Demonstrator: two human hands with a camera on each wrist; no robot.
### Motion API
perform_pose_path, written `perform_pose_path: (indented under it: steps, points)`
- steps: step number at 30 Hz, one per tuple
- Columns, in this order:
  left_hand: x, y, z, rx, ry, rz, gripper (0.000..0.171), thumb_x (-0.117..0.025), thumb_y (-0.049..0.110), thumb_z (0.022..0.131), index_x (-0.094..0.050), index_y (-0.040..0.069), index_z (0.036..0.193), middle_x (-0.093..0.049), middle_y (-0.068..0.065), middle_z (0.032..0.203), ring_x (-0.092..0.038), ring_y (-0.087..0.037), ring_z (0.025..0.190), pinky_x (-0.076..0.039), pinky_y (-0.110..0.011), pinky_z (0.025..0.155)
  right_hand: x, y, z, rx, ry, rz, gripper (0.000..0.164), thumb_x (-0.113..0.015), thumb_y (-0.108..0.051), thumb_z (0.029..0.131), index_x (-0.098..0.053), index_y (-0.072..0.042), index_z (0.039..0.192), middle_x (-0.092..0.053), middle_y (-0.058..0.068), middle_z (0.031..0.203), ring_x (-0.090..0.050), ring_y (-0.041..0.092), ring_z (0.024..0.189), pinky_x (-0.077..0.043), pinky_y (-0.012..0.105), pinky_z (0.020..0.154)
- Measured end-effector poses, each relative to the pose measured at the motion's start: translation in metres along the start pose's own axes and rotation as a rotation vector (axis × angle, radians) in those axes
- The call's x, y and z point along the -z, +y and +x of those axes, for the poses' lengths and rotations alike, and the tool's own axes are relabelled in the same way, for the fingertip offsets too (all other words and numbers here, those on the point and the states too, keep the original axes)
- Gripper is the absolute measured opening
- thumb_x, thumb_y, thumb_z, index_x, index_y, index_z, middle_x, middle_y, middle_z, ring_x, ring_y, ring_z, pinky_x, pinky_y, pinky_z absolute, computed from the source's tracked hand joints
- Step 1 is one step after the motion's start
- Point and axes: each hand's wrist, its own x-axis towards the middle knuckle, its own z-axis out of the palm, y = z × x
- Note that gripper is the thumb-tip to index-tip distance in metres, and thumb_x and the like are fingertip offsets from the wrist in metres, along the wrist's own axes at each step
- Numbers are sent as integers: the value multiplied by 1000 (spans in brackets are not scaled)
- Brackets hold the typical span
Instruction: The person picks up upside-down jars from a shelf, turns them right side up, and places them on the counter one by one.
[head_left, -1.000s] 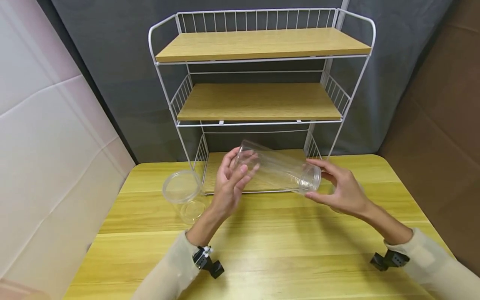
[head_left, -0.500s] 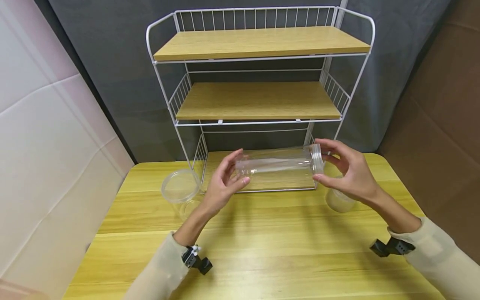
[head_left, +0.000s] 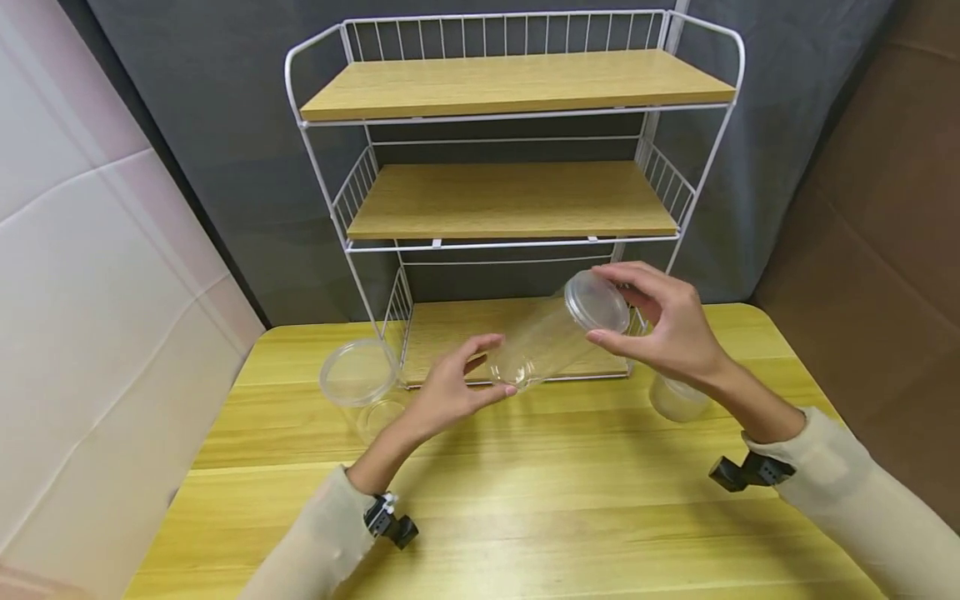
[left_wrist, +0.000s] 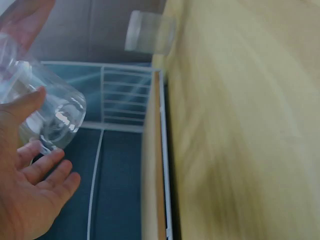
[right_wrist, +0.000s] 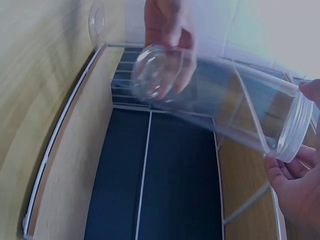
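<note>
A: In front of the white wire rack with three wooden shelves (head_left: 517, 200), over the yellow wooden counter (head_left: 525, 500), the tall clear plastic jar (head_left: 558, 329) has swung round. Half a second ago it lay level between the hands; now its wide rimmed end tips up toward the right and its closed base dips down to the left.

B: Who has hold of it?

A: The right hand (head_left: 667, 329) grips the rimmed end, thumb and fingers curled round the lip. The left hand (head_left: 450, 392) is nearly flat, its fingers loosely spread, with only the tips touching the base.

B: So the weight has gone over to the right hand?

A: That is how I judge it; the left merely steadies. The jar is in the air, just before the bottom shelf, touching neither rack nor counter.

B: Anything else about?

A: A short clear round tub (head_left: 358, 385) stands left of the rack, and a small frosted pot (head_left: 678, 400) stands right, below the right wrist. Neither has shifted.
</note>
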Motion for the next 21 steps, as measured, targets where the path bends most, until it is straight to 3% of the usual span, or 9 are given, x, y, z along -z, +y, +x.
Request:
perform_pose_path:
  steps: [5, 9, 12, 21]
  points:
    - [-9, -5, -2, -26, -89, 155, 73, -92, 18, 84, -57, -2, 146, -63, -19, 146, -62, -37, 133, -52, -49, 113, -16, 1, 3, 23, -45, -89, 67, -96, 1, 70, -70, 3, 132, -70, 16, 131, -68, 24, 113, -58, 23, 100]
    - [-13, -9, -3, -40, -141, 180, 72, -92, 18, 84, -58, -2, 144, -67, -18, 142, -68, -35, 125, -55, -47, 109, -27, 3, 2, 47, -71, -158, 67, -99, -11, 69, -73, -1, 130, -72, 14, 128, -71, 26, 105, -59, 19, 86]
    - [-15, -13, -5, -36, -172, 202, 71, -91, 19, 85, -59, -2, 145, -67, -18, 141, -69, -34, 123, -56, -47, 107, -34, 5, 1, 51, -88, -192, 68, -100, -18, 68, -74, -2, 129, -74, 13, 127, -72, 26, 102, -59, 24, 77]
    - [-17, -24, -9, 42, -246, 203, 73, -90, 19, 87, -57, -4, 148, -62, -20, 147, -68, -39, 125, -57, -50, 105, -50, 10, -10, 23, -152, -215, 72, -101, -23, 69, -72, 0, 131, -73, 14, 130, -74, 27, 105, -63, 38, 82]
